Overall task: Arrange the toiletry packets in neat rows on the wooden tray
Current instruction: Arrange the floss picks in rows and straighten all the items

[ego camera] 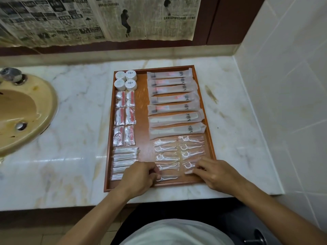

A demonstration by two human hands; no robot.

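Observation:
The wooden tray (143,110) lies on the marble counter, filled with packets. Long toothbrush and comb packets (172,101) run in a column at the right. White round caps (126,80) sit at the far left corner, red-and-white sachets (124,117) below them, cotton swab packets (123,160) near the front left. Clear floss-pick packets (178,152) form two columns at the front right. My left hand (138,175) is curled, fingertips pinching the end of the nearest floss-pick packet (168,178). My right hand (215,172) presses its fingers on a floss-pick packet (188,171) at the tray's front right.
A yellow-beige sink (23,110) with a tap sits at the left of the counter (70,138). A white tiled wall (283,85) closes the right side. Newspaper sheets (88,20) hang on the back wall. The counter's front edge runs just under my forearms.

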